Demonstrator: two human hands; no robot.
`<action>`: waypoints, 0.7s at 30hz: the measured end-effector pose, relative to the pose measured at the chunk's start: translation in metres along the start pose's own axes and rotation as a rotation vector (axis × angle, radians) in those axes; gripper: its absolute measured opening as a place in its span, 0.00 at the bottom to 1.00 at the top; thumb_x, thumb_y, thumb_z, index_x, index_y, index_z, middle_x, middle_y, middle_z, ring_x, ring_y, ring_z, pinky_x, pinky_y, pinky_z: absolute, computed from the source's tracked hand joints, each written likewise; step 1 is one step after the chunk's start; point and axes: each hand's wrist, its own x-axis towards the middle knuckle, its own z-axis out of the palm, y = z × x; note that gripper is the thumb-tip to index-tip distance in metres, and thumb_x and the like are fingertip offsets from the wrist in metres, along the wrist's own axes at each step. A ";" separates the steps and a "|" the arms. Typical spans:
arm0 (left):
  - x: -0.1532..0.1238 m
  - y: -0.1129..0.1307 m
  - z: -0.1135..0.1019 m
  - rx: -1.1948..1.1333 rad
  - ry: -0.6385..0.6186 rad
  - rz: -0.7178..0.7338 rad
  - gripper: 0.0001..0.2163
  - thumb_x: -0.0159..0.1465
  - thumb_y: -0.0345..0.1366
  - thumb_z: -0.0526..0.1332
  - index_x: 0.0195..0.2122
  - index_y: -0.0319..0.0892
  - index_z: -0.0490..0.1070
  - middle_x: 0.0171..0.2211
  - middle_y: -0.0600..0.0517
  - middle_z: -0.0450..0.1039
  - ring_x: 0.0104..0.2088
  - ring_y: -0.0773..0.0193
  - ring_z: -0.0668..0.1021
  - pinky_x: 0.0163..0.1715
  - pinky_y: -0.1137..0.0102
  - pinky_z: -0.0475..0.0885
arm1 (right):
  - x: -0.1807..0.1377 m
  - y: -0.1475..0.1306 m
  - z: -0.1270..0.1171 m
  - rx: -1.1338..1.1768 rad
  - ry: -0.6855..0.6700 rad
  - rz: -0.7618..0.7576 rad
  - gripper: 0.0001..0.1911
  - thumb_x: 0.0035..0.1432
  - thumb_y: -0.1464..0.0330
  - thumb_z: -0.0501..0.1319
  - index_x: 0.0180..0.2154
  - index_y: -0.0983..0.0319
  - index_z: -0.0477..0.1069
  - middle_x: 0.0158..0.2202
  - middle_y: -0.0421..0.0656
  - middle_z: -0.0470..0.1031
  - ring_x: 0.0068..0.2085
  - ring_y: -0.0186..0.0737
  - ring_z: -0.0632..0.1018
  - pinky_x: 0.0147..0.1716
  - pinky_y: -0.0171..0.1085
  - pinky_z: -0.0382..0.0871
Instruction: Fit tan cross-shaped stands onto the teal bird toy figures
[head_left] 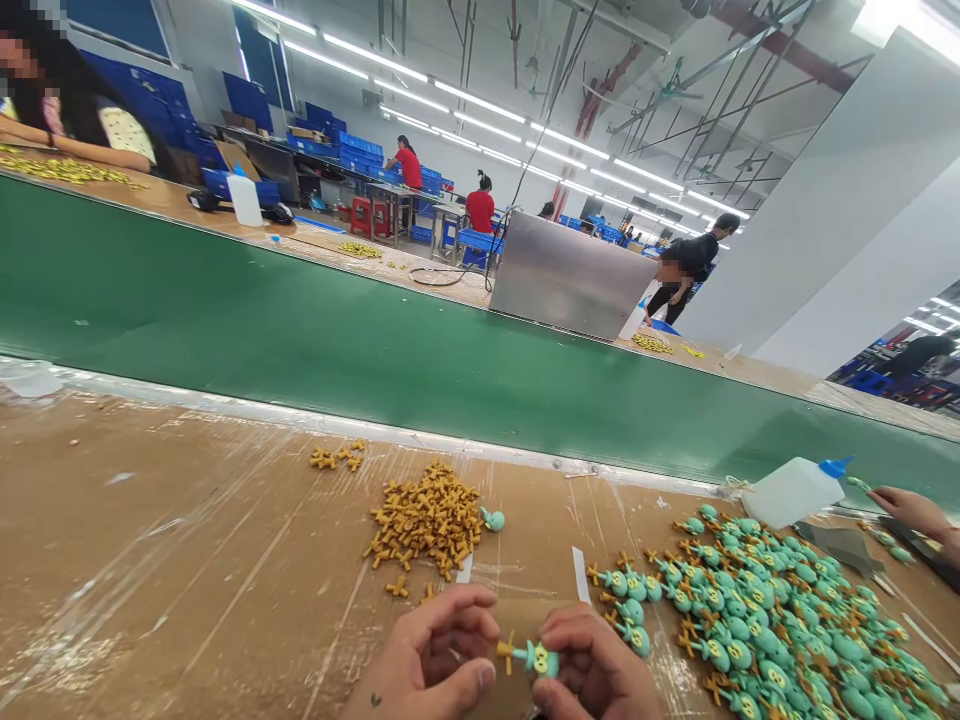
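Observation:
My left hand (435,660) and my right hand (592,670) meet at the bottom edge over the taped cardboard worktop (187,570). Between their fingertips they pinch one teal toy figure (538,658) with a yellow-brown cross-shaped piece (507,650) sticking out on its left side. Just beyond my hands lies a heap of loose yellow-brown pieces (427,520), with one lone teal body (493,519) at its right edge. To the right spreads a big pile of teal figures (772,620) that carry the yellow-brown pieces.
A green conveyor belt (300,340) runs across behind the worktop. A white squeeze bottle with a blue cap (795,490) lies at the right, near another person's hand (911,510). Other workers sit across the belt. A metal box (570,275) stands beyond it.

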 end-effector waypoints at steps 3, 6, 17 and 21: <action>0.008 0.002 -0.021 0.455 0.131 0.208 0.15 0.57 0.42 0.66 0.46 0.50 0.79 0.42 0.50 0.83 0.39 0.56 0.83 0.38 0.68 0.79 | 0.000 -0.012 -0.032 -0.099 0.170 0.049 0.16 0.56 0.51 0.74 0.39 0.55 0.81 0.39 0.45 0.78 0.33 0.41 0.81 0.32 0.34 0.79; 0.018 0.001 -0.047 0.895 0.277 0.351 0.13 0.61 0.43 0.59 0.42 0.49 0.81 0.45 0.47 0.82 0.44 0.50 0.84 0.45 0.61 0.79 | -0.002 -0.027 -0.071 -0.269 0.421 0.141 0.24 0.51 0.46 0.75 0.37 0.58 0.79 0.35 0.45 0.80 0.34 0.46 0.82 0.35 0.38 0.81; 0.022 -0.007 -0.061 1.202 0.198 0.372 0.16 0.64 0.39 0.51 0.37 0.50 0.82 0.34 0.49 0.83 0.32 0.56 0.85 0.31 0.67 0.80 | -0.007 -0.018 -0.111 -0.837 0.336 0.248 0.21 0.57 0.46 0.65 0.31 0.58 0.75 0.24 0.39 0.77 0.25 0.43 0.78 0.26 0.37 0.73; 0.022 -0.008 -0.062 1.141 0.201 0.435 0.15 0.63 0.37 0.53 0.32 0.51 0.81 0.31 0.52 0.82 0.29 0.59 0.85 0.29 0.70 0.79 | -0.006 -0.014 -0.111 -0.894 0.296 0.239 0.15 0.56 0.53 0.63 0.33 0.58 0.75 0.24 0.38 0.76 0.23 0.42 0.76 0.25 0.38 0.70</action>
